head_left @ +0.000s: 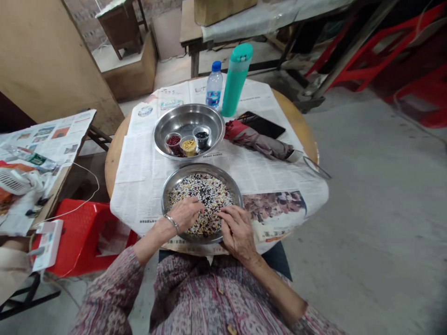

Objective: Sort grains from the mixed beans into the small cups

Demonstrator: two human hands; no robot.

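A round steel tray (238, 186) holds a spread of mixed grains and beans (209, 190), white, yellow, dark red and black. Over its left part is my left hand (185, 213), a bracelet on the wrist, fingers curled down and drawn together at the grains. My right hand (239, 230) reaches over the right rim, with thumb and forefinger close together near the grains. Anything between the fingertips is too small to make out. Behind the tray, a larger steel basin (190, 111) contains three small clear cups: red beans (173, 141), yellow kernels (189, 146) and black beans (201, 136).
Newspaper (136, 181) covers the round table (111, 163). A water bottle (214, 86), a teal bottle (237, 81), a dark phone (263, 124) and a folded umbrella (263, 142) lie or stand beyond the basin. To the left are a red stool (78, 237) and a power strip (49, 244).
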